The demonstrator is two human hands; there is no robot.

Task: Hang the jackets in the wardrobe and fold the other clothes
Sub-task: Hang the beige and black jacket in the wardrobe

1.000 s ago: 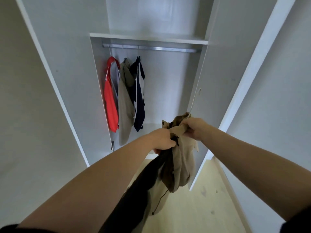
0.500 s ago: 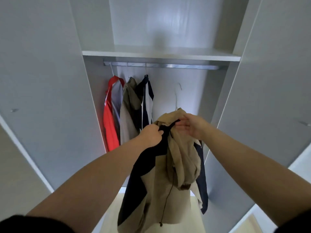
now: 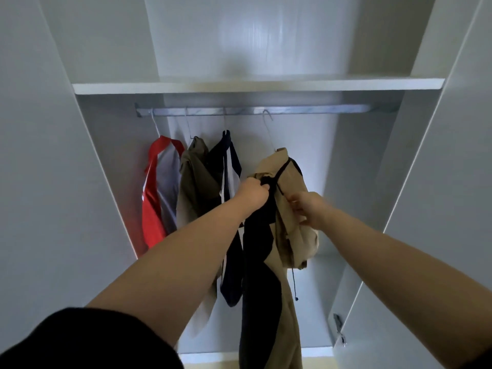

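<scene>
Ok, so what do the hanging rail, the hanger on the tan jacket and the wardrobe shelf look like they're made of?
Hanging rail: probably metal, silver-grey with a soft sheen and streaky reflections.
Hanger: looks like thin wire, pale and bent into a hook; metal or coated, hard to tell.
Wardrobe shelf: seems to be white laminated board, smooth and matt with a flat square edge.

A single head-worn wide-angle view looks forward and tilted up into the open wardrobe (image 3: 101, 209), close enough that both bare forearms stretch from the lower corners towards the frame's middle. The rail (image 3: 266, 110) and the shelf (image 3: 255, 86) above it run across the upper third, seen from below, and the wardrobe's side panels splay outward with lens distortion. A strip of floor shows at the bottom edge. There is no second view.
</scene>
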